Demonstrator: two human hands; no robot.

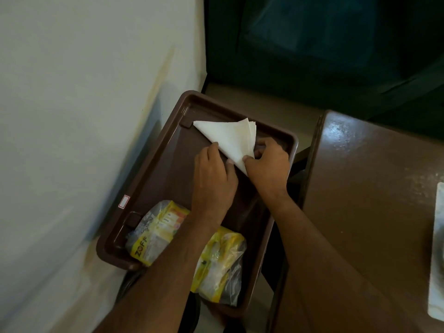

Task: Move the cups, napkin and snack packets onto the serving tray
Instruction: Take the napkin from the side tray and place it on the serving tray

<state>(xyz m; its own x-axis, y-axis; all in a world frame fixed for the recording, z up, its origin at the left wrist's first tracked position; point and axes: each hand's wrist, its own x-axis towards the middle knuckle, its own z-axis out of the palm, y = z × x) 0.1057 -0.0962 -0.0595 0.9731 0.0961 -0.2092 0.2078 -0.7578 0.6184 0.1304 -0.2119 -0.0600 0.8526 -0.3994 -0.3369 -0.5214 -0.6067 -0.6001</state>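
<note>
Hands of the person worked together over a brown serving tray [153, 164] that stood beside a pale wall [72, 116]. A white napkin [230, 138], folded into a triangle with several layers showing at its far corner, lay in the far part of the tray, its near point directed toward the person. The left hand [212, 181] rested on the left edge of the napkin, with the fingertips touching the paper and the thumb close to the lower point; it pressed on the fold more than it closed around it. The right hand [269, 164] held the right edge of the napkin, the thumb on top of the paper and the other fingers curled at the far side, so it pinched that edge. In the near part of the tray lay two snack packets, both yellow and clear: the left packet [153, 234] near the tray's handle recess, and the right packet [221, 263] just beside it, partly hidden under the left forearm. To the right of the tray stood a glossy brown table [372, 176], apart from it. No cup could be seen on the tray.
</note>
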